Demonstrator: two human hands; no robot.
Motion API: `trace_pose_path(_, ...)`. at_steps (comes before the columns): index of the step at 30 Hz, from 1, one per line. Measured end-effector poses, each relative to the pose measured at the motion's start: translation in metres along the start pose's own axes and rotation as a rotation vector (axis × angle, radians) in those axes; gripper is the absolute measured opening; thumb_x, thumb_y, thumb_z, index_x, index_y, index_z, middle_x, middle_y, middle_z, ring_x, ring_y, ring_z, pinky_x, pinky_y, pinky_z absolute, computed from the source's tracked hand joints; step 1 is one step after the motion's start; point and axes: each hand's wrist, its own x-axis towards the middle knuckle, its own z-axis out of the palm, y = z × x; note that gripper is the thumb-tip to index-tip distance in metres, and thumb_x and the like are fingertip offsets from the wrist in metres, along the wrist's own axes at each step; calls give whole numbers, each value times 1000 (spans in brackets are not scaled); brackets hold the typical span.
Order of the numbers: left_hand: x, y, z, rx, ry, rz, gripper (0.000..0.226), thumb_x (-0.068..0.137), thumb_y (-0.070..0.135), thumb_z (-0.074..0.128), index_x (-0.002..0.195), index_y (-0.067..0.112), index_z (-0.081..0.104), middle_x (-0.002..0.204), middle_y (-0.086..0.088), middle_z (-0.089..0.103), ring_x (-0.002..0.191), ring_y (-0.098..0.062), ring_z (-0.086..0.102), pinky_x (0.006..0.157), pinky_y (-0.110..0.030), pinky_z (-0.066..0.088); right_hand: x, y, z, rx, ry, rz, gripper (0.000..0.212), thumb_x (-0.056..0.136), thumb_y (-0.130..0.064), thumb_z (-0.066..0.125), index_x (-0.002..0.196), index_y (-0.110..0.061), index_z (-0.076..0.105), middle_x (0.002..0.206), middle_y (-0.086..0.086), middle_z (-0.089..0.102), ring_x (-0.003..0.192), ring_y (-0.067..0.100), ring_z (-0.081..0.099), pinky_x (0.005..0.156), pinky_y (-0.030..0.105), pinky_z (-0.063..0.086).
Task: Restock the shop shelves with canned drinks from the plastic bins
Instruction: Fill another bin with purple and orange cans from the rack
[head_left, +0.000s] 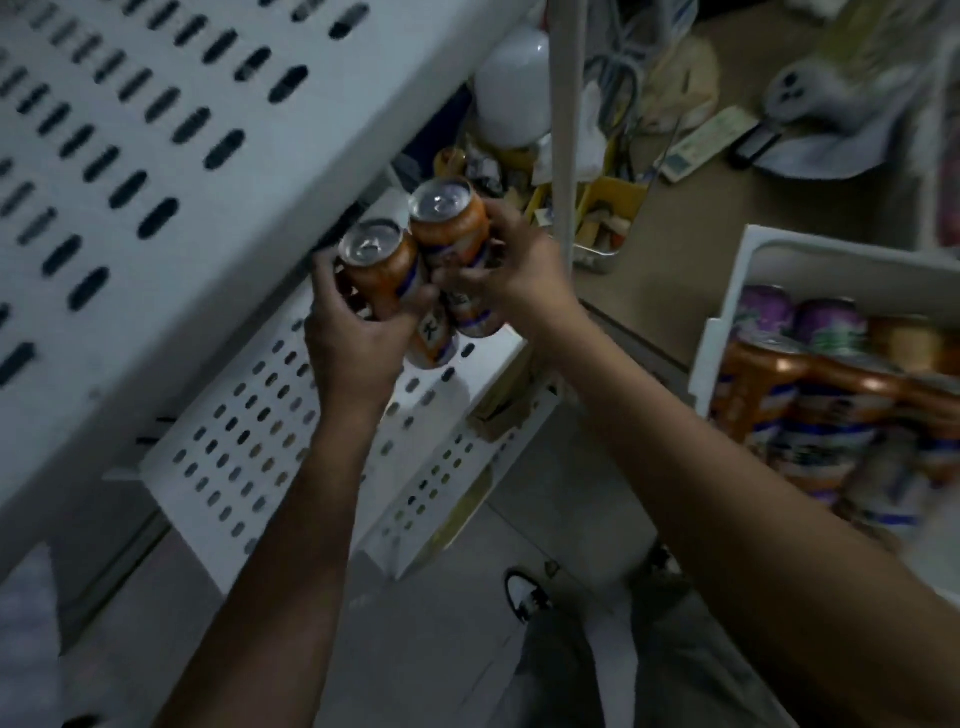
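Note:
My left hand (353, 338) grips an orange drink can (382, 262) with a silver top. Right beside it, my right hand (511, 275) grips a second orange can (452, 221), and the two cans touch. More orange cans (470, 317) show below the hands. Both hands hover over a white perforated shelf (249, 457), just under the front edge of the white perforated shelf above (156, 156). At the right, a white plastic bin (748, 291) holds several orange and purple cans (826, 410).
Behind the shelf unit, a white post (566, 130) rises past a counter cluttered with a yellow box (618, 197), cables, a remote and a white cloth. My shoe (524, 595) and trouser leg stand on the grey floor below.

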Motion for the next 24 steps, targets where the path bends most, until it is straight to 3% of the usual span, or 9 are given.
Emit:
trace_pose_path(4, -35, 45, 16, -18, -99, 96, 74, 69, 63, 82, 126, 24, 53, 117, 12, 67, 105, 0, 65, 87, -39, 59, -58, -19, -63, -13, 101, 60, 57, 69, -33, 89, 119, -19, 65, 109, -5, 73, 103, 6, 68, 93, 37, 57)
trace_pose_path(8, -59, 95, 46, -30, -201, 220, 79, 68, 70, 79, 128, 24, 53, 116, 13, 68, 105, -2, 65, 86, -34, 58, -102, -42, -130, -86, 252, 55, 56, 67, -35, 89, 116, -18, 67, 108, -2, 74, 103, 8, 69, 93, 40, 58)
trace_pose_path(12, -84, 145, 76, -76, -325, 302, 79, 64, 68, 81, 123, 24, 53, 111, 15, 67, 102, -4, 65, 86, -38, 58, -145, -60, -190, -166, 389, 67, 64, 63, -47, 90, 117, -22, 68, 108, -4, 75, 106, 8, 69, 93, 42, 58)
trace_pose_path(14, -98, 169, 93, -72, -370, 355, 81, 62, 69, 81, 123, 24, 53, 111, 13, 68, 101, -7, 67, 83, -38, 59, -168, -63, -217, -156, 438, 70, 62, 64, -43, 91, 116, -19, 69, 108, -2, 75, 105, 10, 70, 94, 44, 57)
trace_pose_path(19, -147, 219, 144, -78, -474, 490, 75, 61, 65, 83, 117, 22, 57, 109, 9, 66, 99, -10, 65, 80, -40, 58, -229, -52, -288, -144, 564, 142, 58, 69, -33, 90, 118, -13, 67, 105, -3, 75, 97, 1, 70, 87, 28, 58)
trace_pose_path(24, -196, 251, 197, -13, -647, 528, 72, 67, 57, 86, 125, 23, 57, 110, 11, 68, 97, -2, 63, 77, -12, 51, -275, -23, -351, -223, 641, 285, 76, 52, -55, 90, 119, -31, 61, 102, -9, 75, 97, 8, 71, 89, 41, 59)
